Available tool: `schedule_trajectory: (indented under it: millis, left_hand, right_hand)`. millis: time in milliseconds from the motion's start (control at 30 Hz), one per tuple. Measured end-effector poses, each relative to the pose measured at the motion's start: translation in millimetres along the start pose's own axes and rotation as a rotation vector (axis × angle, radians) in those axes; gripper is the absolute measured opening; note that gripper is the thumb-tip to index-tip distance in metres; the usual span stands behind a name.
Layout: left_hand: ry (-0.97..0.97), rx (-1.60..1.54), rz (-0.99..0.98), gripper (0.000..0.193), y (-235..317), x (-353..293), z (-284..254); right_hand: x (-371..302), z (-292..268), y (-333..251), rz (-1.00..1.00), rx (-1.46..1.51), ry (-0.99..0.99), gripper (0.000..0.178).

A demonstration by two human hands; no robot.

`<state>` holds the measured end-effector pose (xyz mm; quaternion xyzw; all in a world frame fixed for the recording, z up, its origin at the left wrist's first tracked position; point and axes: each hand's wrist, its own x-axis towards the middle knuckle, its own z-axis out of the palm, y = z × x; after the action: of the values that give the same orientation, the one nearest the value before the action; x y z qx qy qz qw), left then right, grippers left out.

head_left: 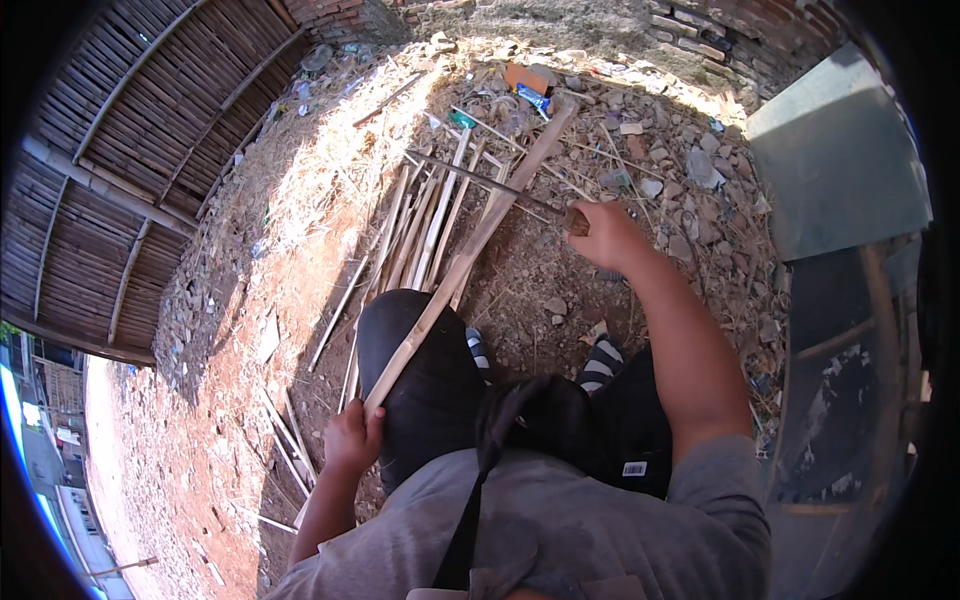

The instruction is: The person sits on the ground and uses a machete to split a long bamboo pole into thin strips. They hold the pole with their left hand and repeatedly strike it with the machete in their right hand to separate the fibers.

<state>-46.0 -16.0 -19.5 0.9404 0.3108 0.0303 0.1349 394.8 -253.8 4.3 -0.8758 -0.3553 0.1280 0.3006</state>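
Two curled hands, left [352, 440] gripping slat [467, 258], right [608, 237] gripping tool [478, 178]

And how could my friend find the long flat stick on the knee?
Start at the person's black-clad left knee. Across it slants a long flat strip, its near end in the left hand and its far end near a blue wrapper. Unlike the thinner sticks piled beyond the knee, it is wide and lies across it.

Sticks [439, 215] lay on the ground [515, 280] left of the strip [458, 272] across the left knee [385, 330]; a brick wall [690, 38] stood along the ground's far edge.
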Motion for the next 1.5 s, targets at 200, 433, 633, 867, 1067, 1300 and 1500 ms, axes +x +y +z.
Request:
schedule_trajectory:
  millis: [200, 433, 633, 867, 1067, 1300, 1500]
  left_hand:
    - [-0.084, -0.058, 0.016, 0.045, -10.7, 1.6, -8.6]
    - [-0.096, -0.005, -0.05, 0.046, 4.9, 2.6, -13.6]
    - [-0.09, -0.114, 0.046, 0.044, -15.4, 1.5, -6.9]
    - [-0.114, -0.122, 0.057, 0.043, -10.4, 10.3, -14.1]
    - [-0.436, -0.564, -0.095, 0.049, -40.2, 4.2, -14.4]
    - [-0.566, -0.684, -0.252, 0.057, -49.8, 9.5, -19.8]
    - [-0.535, -0.583, -0.263, 0.058, -39.1, 8.2, -20.5]
  right_hand:
    - [-2.3, 22.3, -27.9, -0.249, -0.321, -0.181, 0.022]
    - [13.8, 9.6, 3.7, 0.081, -0.065, 0.002, 0.033]
    - [-6.2, 11.1, -32.3, -0.326, -0.329, -0.042, 0.022]
    - [11.5, -2.2, 29.8, 0.021, -0.079, 0.189, 0.035]
    - [-9.8, 6.2, -26.5, -0.386, -0.382, -0.047, 0.038]
    - [4.1, 0.7, 9.8, -0.004, -0.063, 0.04, 0.036]
    - [-7.0, 20.9, -16.3, -0.372, -0.303, 0.022, 0.028]
